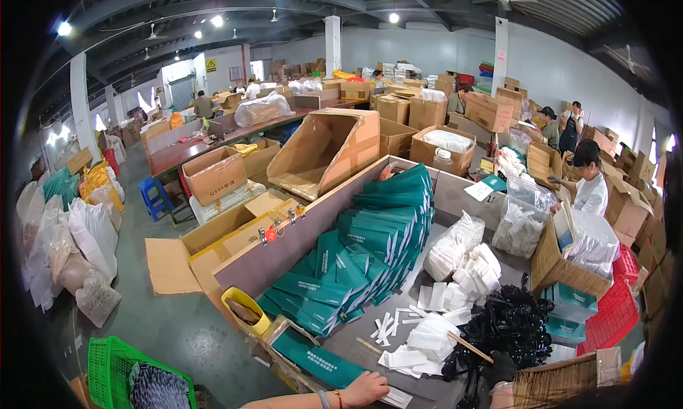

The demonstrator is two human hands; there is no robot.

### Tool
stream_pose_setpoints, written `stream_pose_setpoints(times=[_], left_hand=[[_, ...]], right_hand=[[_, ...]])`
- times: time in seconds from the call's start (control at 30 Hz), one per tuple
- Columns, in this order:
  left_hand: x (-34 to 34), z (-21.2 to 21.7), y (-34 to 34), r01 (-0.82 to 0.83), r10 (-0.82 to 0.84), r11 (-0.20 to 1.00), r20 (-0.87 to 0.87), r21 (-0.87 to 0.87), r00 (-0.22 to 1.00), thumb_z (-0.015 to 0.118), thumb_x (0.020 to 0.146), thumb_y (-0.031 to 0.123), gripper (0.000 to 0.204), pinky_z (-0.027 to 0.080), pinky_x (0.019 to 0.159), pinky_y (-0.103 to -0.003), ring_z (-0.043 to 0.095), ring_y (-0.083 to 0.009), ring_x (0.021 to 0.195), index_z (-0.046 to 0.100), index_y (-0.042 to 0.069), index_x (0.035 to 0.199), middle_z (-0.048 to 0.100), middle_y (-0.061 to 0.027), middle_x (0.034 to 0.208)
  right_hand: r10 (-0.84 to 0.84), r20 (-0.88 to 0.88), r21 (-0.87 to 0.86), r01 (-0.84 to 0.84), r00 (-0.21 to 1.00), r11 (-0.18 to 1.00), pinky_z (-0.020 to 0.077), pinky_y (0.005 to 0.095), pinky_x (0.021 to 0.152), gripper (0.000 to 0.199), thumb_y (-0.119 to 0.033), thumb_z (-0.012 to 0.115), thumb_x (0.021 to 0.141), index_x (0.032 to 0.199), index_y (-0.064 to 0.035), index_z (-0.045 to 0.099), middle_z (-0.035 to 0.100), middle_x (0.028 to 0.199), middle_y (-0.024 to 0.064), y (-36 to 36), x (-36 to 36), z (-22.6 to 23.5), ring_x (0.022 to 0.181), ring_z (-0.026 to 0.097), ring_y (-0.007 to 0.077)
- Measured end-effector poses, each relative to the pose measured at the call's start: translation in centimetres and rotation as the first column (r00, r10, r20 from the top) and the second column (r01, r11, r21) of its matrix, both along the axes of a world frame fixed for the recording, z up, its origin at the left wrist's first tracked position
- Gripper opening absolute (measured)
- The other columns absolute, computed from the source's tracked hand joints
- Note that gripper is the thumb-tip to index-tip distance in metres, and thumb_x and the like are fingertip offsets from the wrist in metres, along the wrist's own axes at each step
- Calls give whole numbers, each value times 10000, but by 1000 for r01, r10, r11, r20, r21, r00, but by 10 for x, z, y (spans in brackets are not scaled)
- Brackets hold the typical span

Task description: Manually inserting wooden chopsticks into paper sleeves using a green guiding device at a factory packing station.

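Observation:
My left hand (365, 389), bare with bands at the wrist, comes in from the lower edge. Its fingers are closed at the right end of a flat green printed packet (317, 359), which lies in a wooden holder. A white strip (397, 397) shows by the fingertips. To the right, my right hand (500, 370) wears a dark glove and is closed at the lower end of a thin wooden stick (469, 345). Beside it spreads a heap of black plastic pieces (509, 322), with white paper packets (430, 338) to its left.
Stacked green packets (377, 242) lean along a wooden board (263, 249). A yellow container (245, 311) stands left of them. A bundle of brown sticks (558, 384) lies near my right forearm. A green basket (107, 373) and red crate (612, 316) flank the table. Co-workers (590, 188) sit beyond.

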State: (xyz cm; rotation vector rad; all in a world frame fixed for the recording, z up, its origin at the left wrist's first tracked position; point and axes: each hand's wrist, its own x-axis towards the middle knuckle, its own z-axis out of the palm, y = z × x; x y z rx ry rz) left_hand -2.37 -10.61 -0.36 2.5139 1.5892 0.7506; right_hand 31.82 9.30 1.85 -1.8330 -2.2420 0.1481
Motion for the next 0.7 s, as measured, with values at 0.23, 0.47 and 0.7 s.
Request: stream_pose_setpoints(times=[0.23, 0.47, 0.7], left_hand=[[-4, -14, 1, 93, -106, 991, -141, -92, 984, 543, 801, 204, 63, 423, 695, -349, 532, -191, 847, 602, 190, 786, 547, 4, 886], [-12, 2, -1, 11, -13, 999, -25, -51, 1000, 587, 770, 185, 31, 412, 724, -385, 533, -214, 836, 609, 163, 771, 576, 4, 849], [-3, 14, -18, -6, 3, 990, -23, -141, 1000, 726, 718, 212, 288, 386, 794, -380, 526, -207, 954, 625, 163, 983, 579, 26, 1025]], right_hand=[[45, -6, 16, -45, 999, 999, 527, 472, 787, 407, -344, 798, 681, 1020, -149, 683, 659, 956, 161, -3, 23, -18, 903, 649, 359], [-8, 29, -31, 9, 1000, 999, 506, 412, 796, 437, -334, 846, 630, 980, -126, 687, 652, 944, 113, -11, -12, 32, 909, 638, 321], [-92, 124, -64, 100, 988, 993, 512, 421, 742, 408, -356, 832, 651, 952, -132, 672, 651, 914, 95, -51, 9, 61, 879, 649, 300]])
